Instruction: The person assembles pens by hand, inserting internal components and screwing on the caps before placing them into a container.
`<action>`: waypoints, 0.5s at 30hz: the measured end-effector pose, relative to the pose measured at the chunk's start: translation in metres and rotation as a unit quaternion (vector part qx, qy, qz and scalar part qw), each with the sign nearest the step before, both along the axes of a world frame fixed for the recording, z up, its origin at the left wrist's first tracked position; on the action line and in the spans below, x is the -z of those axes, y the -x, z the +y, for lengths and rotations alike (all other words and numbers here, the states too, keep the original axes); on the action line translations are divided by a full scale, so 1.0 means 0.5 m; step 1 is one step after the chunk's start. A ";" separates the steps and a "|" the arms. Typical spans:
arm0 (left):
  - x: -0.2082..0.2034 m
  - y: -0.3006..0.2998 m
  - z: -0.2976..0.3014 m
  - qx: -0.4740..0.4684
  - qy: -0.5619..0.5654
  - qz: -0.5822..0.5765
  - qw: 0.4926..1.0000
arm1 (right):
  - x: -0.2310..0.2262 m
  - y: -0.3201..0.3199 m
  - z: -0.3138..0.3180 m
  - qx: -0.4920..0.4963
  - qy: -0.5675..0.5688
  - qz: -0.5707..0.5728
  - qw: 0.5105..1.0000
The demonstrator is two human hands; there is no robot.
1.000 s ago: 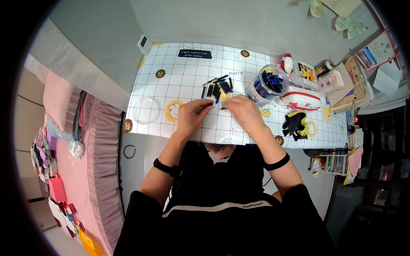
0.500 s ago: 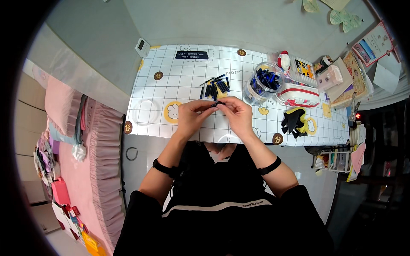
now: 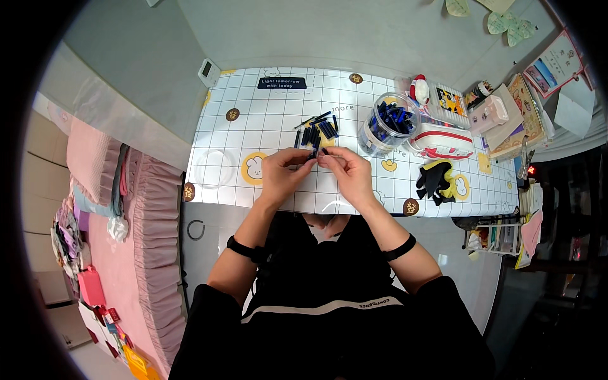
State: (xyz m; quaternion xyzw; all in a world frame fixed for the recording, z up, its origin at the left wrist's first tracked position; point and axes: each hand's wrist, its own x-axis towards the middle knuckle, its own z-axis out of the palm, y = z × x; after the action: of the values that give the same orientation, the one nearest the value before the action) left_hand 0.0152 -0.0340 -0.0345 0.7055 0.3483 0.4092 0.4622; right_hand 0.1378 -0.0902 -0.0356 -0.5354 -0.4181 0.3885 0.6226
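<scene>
Over the near part of the table, my left hand (image 3: pixel 282 175) pinches a small dark-blue tube (image 3: pixel 313 154) that looks like a pen ink cartridge. My right hand (image 3: pixel 352 177), fingertips close beside it, pinches a small dark piece (image 3: pixel 325 151) whose kind is hard to make out. A gap shows between the two pieces. Just beyond my fingers lies a loose group of dark ink cartridges (image 3: pixel 311 135), several side by side. To their right stands an open clear jar (image 3: pixel 375 143) with many more blue and black cartridges in it.
A clear round lid (image 3: pixel 214 169) lies at the table's left. On the right are a white and red pencil case (image 3: pixel 443 142), black and yellow gloves (image 3: pixel 437 182), a pink box (image 3: pixel 491 116) and notebooks. A small white timer (image 3: pixel 209 73) leans at the back left corner.
My fingertips have come slightly apart. The dark piece they held together now shows as two pieces, one in each hand. The table things look the same, with a slight shift of view.
</scene>
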 end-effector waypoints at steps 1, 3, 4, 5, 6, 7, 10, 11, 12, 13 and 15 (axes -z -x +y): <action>0.000 0.001 0.000 -0.002 0.004 -0.004 1.000 | 0.004 0.000 0.001 -0.001 -0.009 0.017 1.000; -0.002 0.004 -0.001 0.009 0.015 -0.014 1.000 | 0.009 -0.005 0.004 0.037 -0.078 -0.158 0.984; -0.002 0.004 -0.001 0.016 0.019 -0.017 1.000 | 0.010 -0.007 0.005 0.052 -0.100 -0.215 0.970; -0.003 0.004 -0.001 0.022 0.023 -0.019 0.999 | 0.011 -0.009 0.006 0.061 -0.130 -0.276 0.950; -0.002 0.004 -0.001 0.030 0.022 -0.016 0.999 | 0.009 -0.009 0.005 0.064 -0.144 -0.306 0.939; -0.002 0.005 -0.001 0.033 0.022 -0.014 0.999 | 0.008 -0.009 0.004 0.069 -0.159 -0.336 0.926; 0.001 0.005 0.000 0.046 0.009 -0.019 0.999 | 0.000 -0.010 -0.003 0.031 -0.101 -0.282 0.954; 0.001 0.005 0.000 0.049 0.006 -0.021 0.999 | 0.004 -0.012 -0.003 0.030 -0.086 -0.249 0.964; 0.002 0.004 0.000 0.050 0.000 -0.012 0.999 | 0.008 -0.013 -0.003 0.031 -0.078 -0.232 0.969; 0.002 0.004 0.000 0.050 -0.002 -0.008 0.999 | 0.012 -0.015 -0.003 0.031 -0.070 -0.216 0.973; 0.004 0.003 0.001 0.057 -0.007 -0.004 0.998 | 0.016 -0.016 -0.003 0.033 -0.077 -0.221 0.972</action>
State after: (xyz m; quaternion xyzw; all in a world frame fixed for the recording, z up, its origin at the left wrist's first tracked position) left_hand 0.0137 -0.0337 -0.0365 0.7260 0.3029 0.3871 0.4809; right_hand 0.1459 -0.0915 -0.0438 -0.5722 -0.5560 0.2062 0.5666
